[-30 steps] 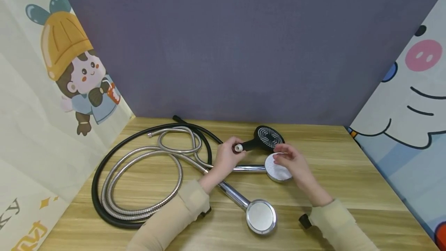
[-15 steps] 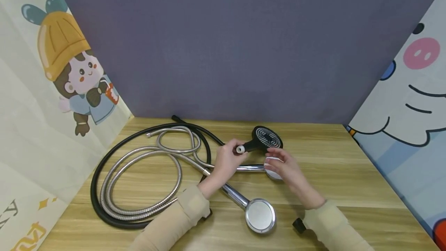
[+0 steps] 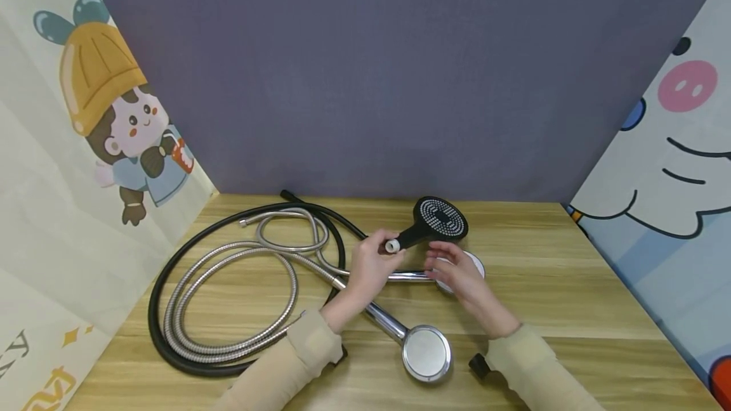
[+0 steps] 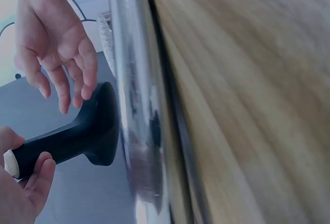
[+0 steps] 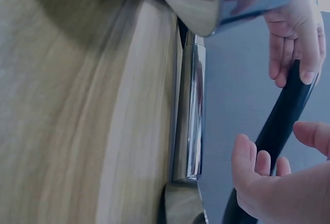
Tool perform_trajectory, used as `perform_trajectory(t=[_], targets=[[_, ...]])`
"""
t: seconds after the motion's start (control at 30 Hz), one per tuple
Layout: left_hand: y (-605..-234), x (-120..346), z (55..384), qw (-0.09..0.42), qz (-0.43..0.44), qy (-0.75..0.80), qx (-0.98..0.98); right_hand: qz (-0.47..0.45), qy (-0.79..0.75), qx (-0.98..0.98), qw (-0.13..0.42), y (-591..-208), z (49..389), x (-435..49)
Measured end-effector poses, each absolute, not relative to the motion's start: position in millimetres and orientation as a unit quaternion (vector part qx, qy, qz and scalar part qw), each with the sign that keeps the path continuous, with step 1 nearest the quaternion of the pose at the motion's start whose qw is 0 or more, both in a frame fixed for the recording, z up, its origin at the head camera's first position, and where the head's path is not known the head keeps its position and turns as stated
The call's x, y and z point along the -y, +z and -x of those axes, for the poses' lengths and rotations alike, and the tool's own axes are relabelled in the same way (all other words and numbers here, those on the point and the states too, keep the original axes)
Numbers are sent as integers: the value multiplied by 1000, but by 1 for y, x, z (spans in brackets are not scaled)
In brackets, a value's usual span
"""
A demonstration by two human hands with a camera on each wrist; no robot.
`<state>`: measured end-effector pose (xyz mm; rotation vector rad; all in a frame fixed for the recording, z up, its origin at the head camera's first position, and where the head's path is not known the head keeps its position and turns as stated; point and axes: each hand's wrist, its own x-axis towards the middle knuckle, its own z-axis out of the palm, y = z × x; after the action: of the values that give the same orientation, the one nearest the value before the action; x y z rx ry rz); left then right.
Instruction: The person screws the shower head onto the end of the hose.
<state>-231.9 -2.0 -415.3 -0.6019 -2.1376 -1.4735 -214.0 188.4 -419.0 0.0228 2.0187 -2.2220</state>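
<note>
A black handheld shower head (image 3: 440,219) is gripped by its handle in my left hand (image 3: 371,264). Thumb and fingers wrap the handle close to its white connector end (image 3: 392,246), and the spray face is turned upward. My right hand (image 3: 459,273) is held beside the handle, palm inward, fingers loosely bent with nothing between them; the right wrist view shows its fingers (image 5: 243,154) overlapping the black handle. Below that hand lies a chrome shower head (image 3: 476,262), partly covered by it. A second chrome shower head (image 3: 426,352) lies nearer the front, face up.
Silver metal hoses (image 3: 228,247) lie coiled on the left of the wooden table (image 3: 571,284), with a black hose (image 3: 157,284) looped around them. A dark grey panel (image 3: 365,81) stands behind the table, and printed cartoon panels flank both sides.
My right hand has moved left, toward the black handle, uncovering more of the chrome head beneath. The black shower head has risen and turned slightly, still in my left hand.
</note>
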Motion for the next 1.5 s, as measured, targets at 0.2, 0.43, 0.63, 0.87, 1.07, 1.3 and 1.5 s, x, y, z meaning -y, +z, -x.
perform_trajectory(t=[0.2,0.43,0.63,0.87,1.07,1.3,1.5], targets=[[-410,2,225,272,226,-541,763,-6,-746,-662,66,-415,217,-185],[-409,1,221,303,237,-558,735,-2,-766,-640,58,-407,218,-181],[-410,0,218,329,241,-574,710,-1,-773,-632,56,-399,218,-176],[-408,0,215,362,244,-567,699,9,-774,-632,51,-388,218,-172],[-407,0,211,360,242,-579,691,15,-775,-630,53,-383,218,-171],[-411,-3,206,340,245,-582,697,15,-774,-632,42,-379,215,-172],[-411,-5,204,339,249,-586,693,8,-767,-641,29,-377,212,-167]])
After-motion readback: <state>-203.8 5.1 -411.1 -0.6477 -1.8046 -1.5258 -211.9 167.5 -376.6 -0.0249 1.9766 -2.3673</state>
